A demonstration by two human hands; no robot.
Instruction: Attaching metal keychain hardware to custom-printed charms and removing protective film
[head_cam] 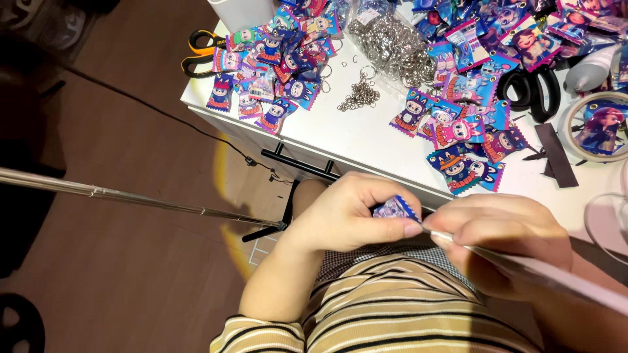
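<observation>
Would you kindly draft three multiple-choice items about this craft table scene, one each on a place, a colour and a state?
1. Where does the loose heap of metal rings lie?
A. on the white table
B. on the floor
C. in the person's lap

2. What colour are the handles of the scissors at the table's left corner?
A. green
B. orange and black
C. white

3. What is the left hand doing?
A. lying flat and empty
B. gripping scissors
C. pinching a small blue charm

Answers: 1 A, the rings rest on the tabletop among the charms. 2 B, the handles show orange with black. 3 C, its fingers close on the charm while the right hand brings a thin tool to it.
</observation>
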